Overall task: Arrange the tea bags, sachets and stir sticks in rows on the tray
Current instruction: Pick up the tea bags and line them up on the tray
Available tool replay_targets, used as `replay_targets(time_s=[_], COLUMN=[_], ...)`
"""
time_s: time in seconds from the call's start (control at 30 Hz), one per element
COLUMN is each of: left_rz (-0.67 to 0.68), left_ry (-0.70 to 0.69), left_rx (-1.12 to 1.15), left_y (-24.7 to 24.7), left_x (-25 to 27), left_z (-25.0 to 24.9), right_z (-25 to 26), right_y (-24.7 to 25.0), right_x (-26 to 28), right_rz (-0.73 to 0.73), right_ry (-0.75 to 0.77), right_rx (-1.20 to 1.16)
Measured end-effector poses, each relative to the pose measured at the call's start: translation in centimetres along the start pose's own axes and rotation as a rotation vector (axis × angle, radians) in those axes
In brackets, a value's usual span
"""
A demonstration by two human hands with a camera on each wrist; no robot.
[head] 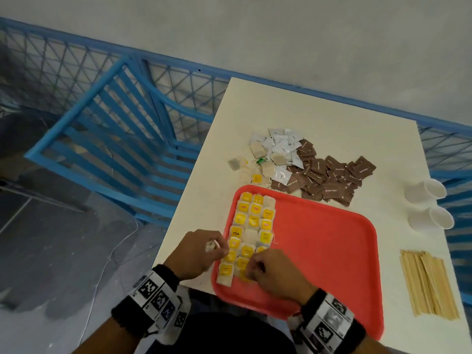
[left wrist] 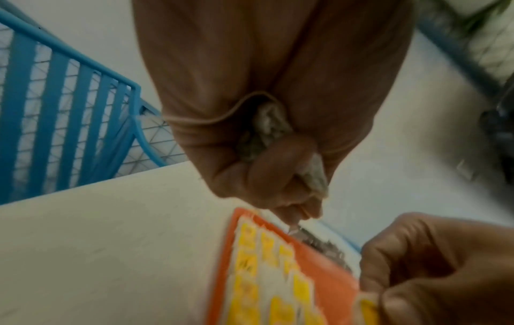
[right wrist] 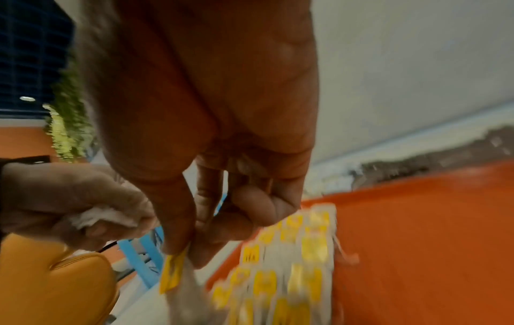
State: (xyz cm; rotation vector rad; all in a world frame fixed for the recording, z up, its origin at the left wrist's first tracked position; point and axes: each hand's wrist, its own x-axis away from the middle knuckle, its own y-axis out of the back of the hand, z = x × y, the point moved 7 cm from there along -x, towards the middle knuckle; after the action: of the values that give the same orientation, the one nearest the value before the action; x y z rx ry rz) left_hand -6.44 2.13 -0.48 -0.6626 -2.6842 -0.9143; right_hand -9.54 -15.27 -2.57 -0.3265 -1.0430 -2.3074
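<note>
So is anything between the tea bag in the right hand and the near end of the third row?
Nothing visible: the right hand pinches its tea bag right over that end of the red tray.

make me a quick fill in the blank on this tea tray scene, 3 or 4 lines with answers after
1. The tea bags with yellow tags lie in rows on a ____ tray.
2. The wooden stir sticks lie on the table, to the ____ of the tray.
3. The right hand pinches a tea bag by its ____ tag.
4. Two white ____ lie on their sides near the table's right edge.

Missing words: red; right; yellow; cups
</note>
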Motion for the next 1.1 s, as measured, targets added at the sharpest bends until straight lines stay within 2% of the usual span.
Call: replay_targets(time_s=[0.07, 0.13, 0.3, 0.37, 0.47, 0.57, 0.63, 0.77, 0.9, 1.1], left_rz=[0.064, 0.108, 0.129, 0.151, 0.273, 0.33, 0.323, 0.331, 0.332, 0.371], left_ry=[0.045, 0.081, 0.105, 0.096, 0.079, 0.071, 0.072, 0.039, 0.017, -0.023], left_rx=[-0.08, -0.127, -0.146, -0.238, -0.454, -0.527, -0.533, -0.56, -0.582, -0.601], left_y=[-1.4, -2.6, -4.4, -5.3, -7.1, -7.9, -8.0, -8.2, -8.5, -8.4], left_x=[0.4, 0.4, 0.2, 0.1, 0.2, 0.4, 0.5, 0.9, 1.0, 1.1], left_z=[2.5, 4.3, 5.4, 5.0, 4.6, 4.6, 4.8, 4.4, 4.5, 4.5], right_z=[-1.0, -1.8, -3.2, -3.6, -3.7, -3.7, -3.8, -2.7, -2.6, -2.5], right_y=[-2.2, -3.3, -4.2, -4.1, -4.1, -4.0, -3.8, -5.0, -6.2, -6.0], right_x=[-0.7, -1.4, -2.6, -2.7, -2.5, -2.0, -1.5, -0.3, -0.2, -0.2], right_rz=[0.089, 0.096, 0.004, -0.02, -0.042, -0.093, -0.103, 0.044, 0.14, 0.149], right_ry=[-0.035, -0.061, -0.161, -0.206, -0.268, -0.32, -0.297, -0.107, -0.077, -0.063], right_rx=[-0.055, -0.045, 0.035, 0.069, 0.083, 0.054, 0.067, 0.155, 0.201, 0.137])
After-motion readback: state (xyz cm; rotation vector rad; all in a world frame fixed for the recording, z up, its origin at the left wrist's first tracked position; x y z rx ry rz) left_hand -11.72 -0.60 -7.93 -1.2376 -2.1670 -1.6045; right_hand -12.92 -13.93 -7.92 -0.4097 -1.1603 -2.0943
